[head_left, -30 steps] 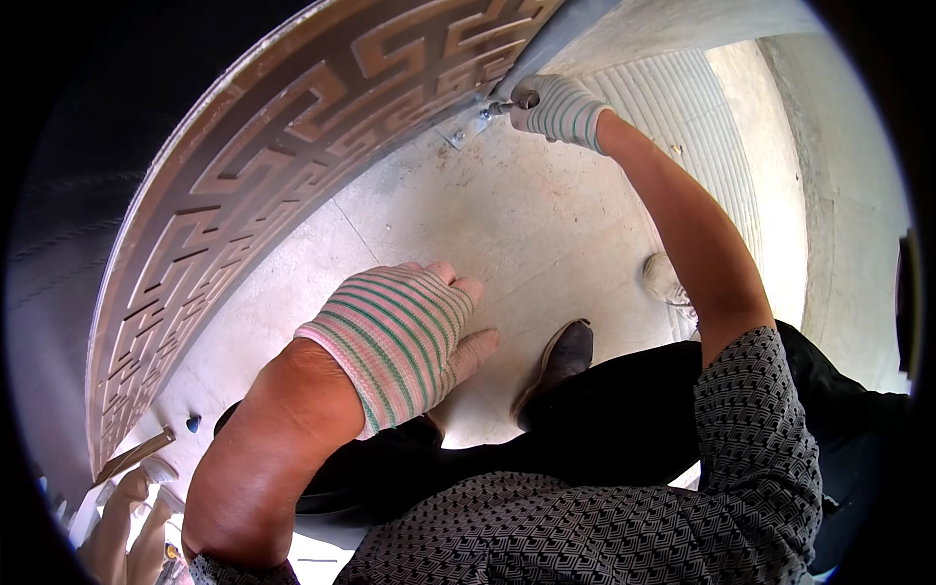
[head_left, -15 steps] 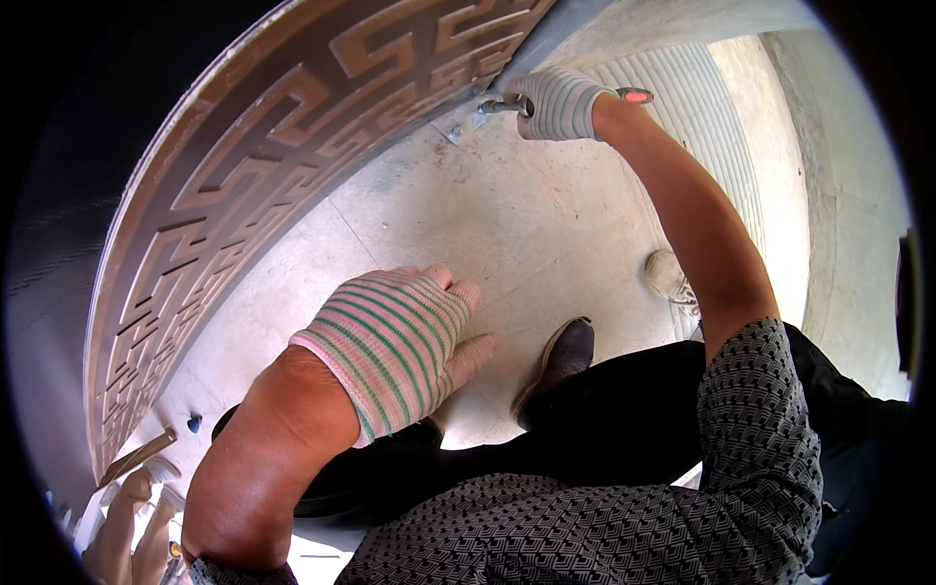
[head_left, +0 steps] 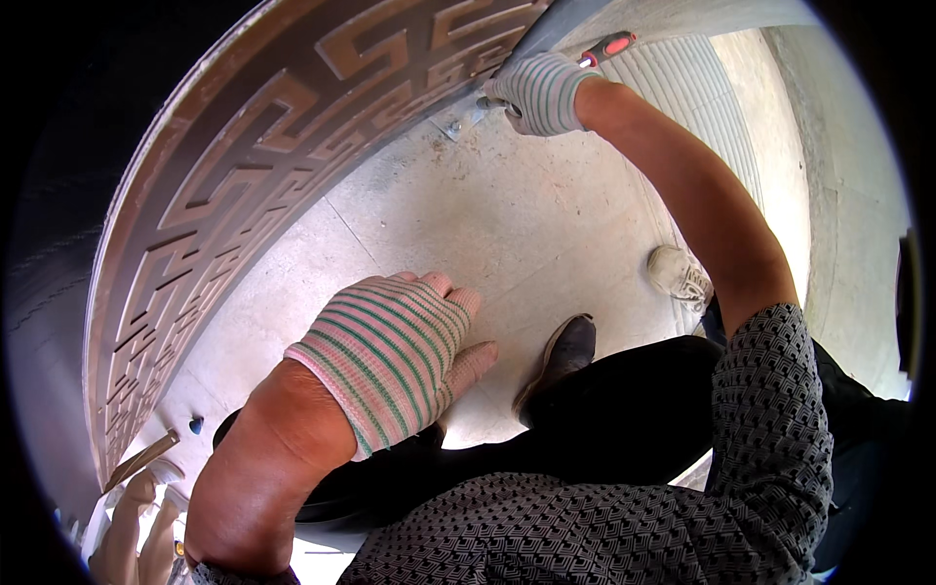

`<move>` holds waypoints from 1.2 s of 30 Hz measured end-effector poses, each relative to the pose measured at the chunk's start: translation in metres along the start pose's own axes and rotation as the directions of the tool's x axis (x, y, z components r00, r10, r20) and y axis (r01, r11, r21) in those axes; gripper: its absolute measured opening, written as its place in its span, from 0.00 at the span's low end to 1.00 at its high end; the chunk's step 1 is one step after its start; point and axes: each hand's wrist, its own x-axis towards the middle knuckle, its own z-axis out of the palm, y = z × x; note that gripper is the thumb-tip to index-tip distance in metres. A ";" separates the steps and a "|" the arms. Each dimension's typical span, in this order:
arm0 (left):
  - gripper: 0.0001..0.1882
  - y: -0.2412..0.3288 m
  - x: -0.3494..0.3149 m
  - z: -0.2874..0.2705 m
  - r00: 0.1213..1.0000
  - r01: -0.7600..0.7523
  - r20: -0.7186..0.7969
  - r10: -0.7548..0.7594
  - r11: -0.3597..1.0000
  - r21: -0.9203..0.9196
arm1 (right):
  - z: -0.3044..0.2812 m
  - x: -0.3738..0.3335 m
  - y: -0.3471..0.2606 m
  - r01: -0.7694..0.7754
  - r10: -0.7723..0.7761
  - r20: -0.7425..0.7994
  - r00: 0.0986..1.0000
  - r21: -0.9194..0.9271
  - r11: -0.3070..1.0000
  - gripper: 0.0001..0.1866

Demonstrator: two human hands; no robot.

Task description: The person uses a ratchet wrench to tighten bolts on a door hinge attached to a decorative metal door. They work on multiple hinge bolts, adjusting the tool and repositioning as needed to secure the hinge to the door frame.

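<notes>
My right hand, in a striped knit glove, is closed around a metal tool with a black-and-red handle. The handle sticks out past the hand on its far right, and the tool's metal end is at the foot of the panel, largely covered by my fingers. My left hand, in a pink glove with green stripes, hangs above the floor with nothing in it, thumb apart from the fingers. Beside my right hand, a small metal bolt or fitting stands on the floor near the panel's lower edge.
A large dark panel with raised key-pattern relief rises on the left. A ribbed strip crosses the floor at right. My dark shoe and a light sneaker are on the concrete floor. A rod-like piece is lower left.
My right hand has shifted slightly left and turned, swinging the tool's handle upward toward the far side. My left hand has barely moved. More of the light sneaker shows.
</notes>
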 end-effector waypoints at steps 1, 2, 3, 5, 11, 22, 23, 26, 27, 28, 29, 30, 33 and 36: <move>0.24 0.001 0.000 -0.002 1.000 0.002 0.028 -0.002 1.000 0.007 | -0.001 0.000 -0.001 -0.003 0.003 0.003 1.000 0.015 1.000 0.13; 0.23 0.002 0.000 -0.005 0.999 0.002 0.054 -0.003 1.000 0.016 | -0.003 -0.001 -0.001 -0.009 0.009 0.005 1.000 0.030 1.000 0.13; 0.22 0.003 0.000 -0.006 0.997 0.002 0.081 -0.003 1.000 0.024 | -0.005 -0.002 -0.002 -0.014 0.014 0.007 1.000 0.044 0.999 0.13; 0.22 0.005 0.000 -0.006 0.998 -0.007 0.069 0.006 1.000 0.020 | -0.007 -0.002 -0.002 -0.009 0.008 0.020 1.000 0.043 0.999 0.13; 0.22 0.009 -0.005 -0.009 0.998 0.003 0.068 -0.004 1.000 0.020 | 0.010 0.003 0.002 -0.078 0.073 0.082 0.994 0.051 0.996 0.21; 0.25 0.005 -0.004 -0.002 1.000 -0.007 0.021 0.007 1.000 0.006 | 0.006 0.003 -0.001 -0.100 0.090 0.088 0.992 0.121 0.988 0.25; 0.25 0.005 -0.003 -0.002 1.000 -0.011 0.021 0.011 1.000 0.009 | 0.008 0.004 0.002 -0.128 0.118 0.064 0.991 0.173 0.977 0.24; 0.25 0.007 -0.001 -0.003 1.000 -0.012 0.027 0.012 1.000 0.015 | 0.027 0.013 0.005 -0.276 0.298 0.025 0.954 0.450 0.849 0.24; 0.25 0.007 -0.002 -0.003 1.000 -0.006 0.029 0.005 1.000 0.016 | 0.028 0.018 0.000 -0.319 0.366 0.028 0.930 0.554 0.769 0.25; 0.25 0.007 -0.003 -0.004 1.000 -0.008 0.026 0.008 1.000 0.014 | 0.031 0.018 -0.006 -0.385 0.445 0.125 0.887 0.733 0.561 0.23; 0.26 0.007 -0.004 -0.004 1.000 -0.007 0.023 0.006 1.000 0.011 | 0.031 0.016 -0.015 -0.387 0.514 0.155 0.844 0.838 0.383 0.21; 0.26 0.007 -0.005 -0.004 1.000 -0.005 0.020 0.005 1.000 0.009 | 0.030 0.015 -0.024 -0.365 0.571 0.199 0.796 0.911 0.191 0.19; 0.26 0.010 -0.005 -0.003 0.999 -0.007 0.040 0.006 1.000 0.028 | 0.039 0.023 -0.030 -0.249 0.655 0.359 0.664 0.933 -0.259 0.15; 0.26 0.011 -0.005 -0.002 0.998 0.007 0.057 -0.008 1.000 0.024 | 0.042 0.034 -0.020 -0.215 0.628 0.442 0.641 0.889 -0.405 0.15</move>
